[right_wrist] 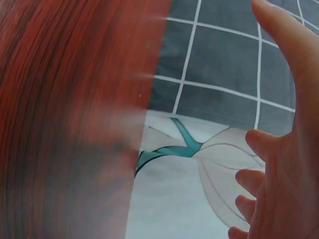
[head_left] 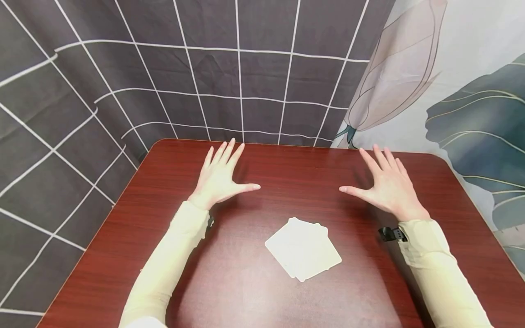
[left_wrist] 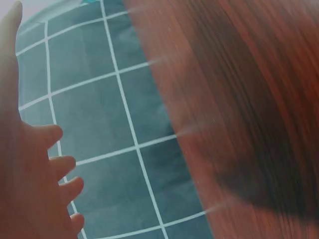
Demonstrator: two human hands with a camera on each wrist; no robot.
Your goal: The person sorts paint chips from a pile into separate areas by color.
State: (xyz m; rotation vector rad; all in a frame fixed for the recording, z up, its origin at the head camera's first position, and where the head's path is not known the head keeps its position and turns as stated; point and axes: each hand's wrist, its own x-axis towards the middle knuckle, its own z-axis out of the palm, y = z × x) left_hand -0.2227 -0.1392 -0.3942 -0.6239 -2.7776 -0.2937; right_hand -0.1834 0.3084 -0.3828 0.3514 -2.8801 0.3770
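Note:
Several white cards with rounded corners (head_left: 303,249) lie overlapped in a loose fan on the dark red wooden table (head_left: 287,182), between the two forearms. Beyond them to the left, my left hand (head_left: 219,177) is held over the table with fingers spread and thumb pointing inward, holding nothing. On the other side my right hand (head_left: 387,184) mirrors it, fingers spread, thumb toward the middle, also without anything in it. Both hands are apart from the cards. In the wrist views, the left palm (left_wrist: 30,174) and the right palm (right_wrist: 289,184) show bare.
A dark grey curtain with white grid lines (head_left: 262,73) hangs behind the table and along its left side. At the right is a pale curtain with large leaf and petal prints (head_left: 471,127). Dark bands (head_left: 393,234) show at the wrists near the cream sleeves (head_left: 434,264).

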